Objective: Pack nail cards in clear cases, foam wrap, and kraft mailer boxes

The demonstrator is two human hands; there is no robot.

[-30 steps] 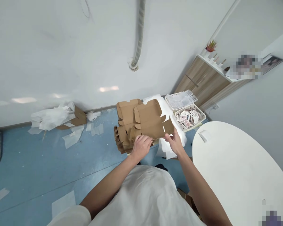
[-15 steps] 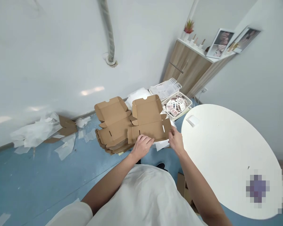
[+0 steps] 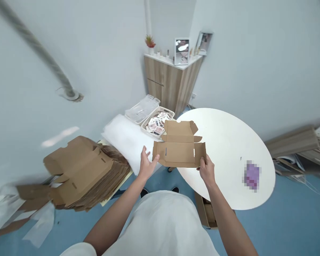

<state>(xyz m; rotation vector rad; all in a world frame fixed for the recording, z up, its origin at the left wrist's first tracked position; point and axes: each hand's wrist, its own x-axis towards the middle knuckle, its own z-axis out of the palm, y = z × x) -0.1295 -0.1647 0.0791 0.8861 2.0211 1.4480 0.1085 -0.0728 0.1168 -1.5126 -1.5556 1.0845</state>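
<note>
Carton blank (image 3: 180, 151): opened out flat in the main, end flaps angled slightly up, both slots visible. It lies across the left rim of the round white bench (image 3: 229, 149); whether it touches the top, cannot tell.

Grip, right hand (image 3: 207, 171): thumb and fingers clamped on the blank's right end flap. Grip, left hand (image 3: 147, 166): fingers spread, thumb against the left end flap — not closed on it.

Progress, as judged: one blank is apart from the stack (image 3: 96, 185), which lies well left of the bench. Main panels of the held blank are not folded up, its lid panel and side tabs lie outspread, and no finished box shows.

Edges and room: left of the bench, white sheeting (image 3: 122, 137) and a basket (image 3: 172, 114) of small packets (image 3: 156, 125) sit close to the blank's left side. To its right the white top runs on to a purple item (image 3: 252, 175) — too blurred to identify — near the bench's right rim. An open carton (image 3: 200, 208) stands below the near rim.
</note>
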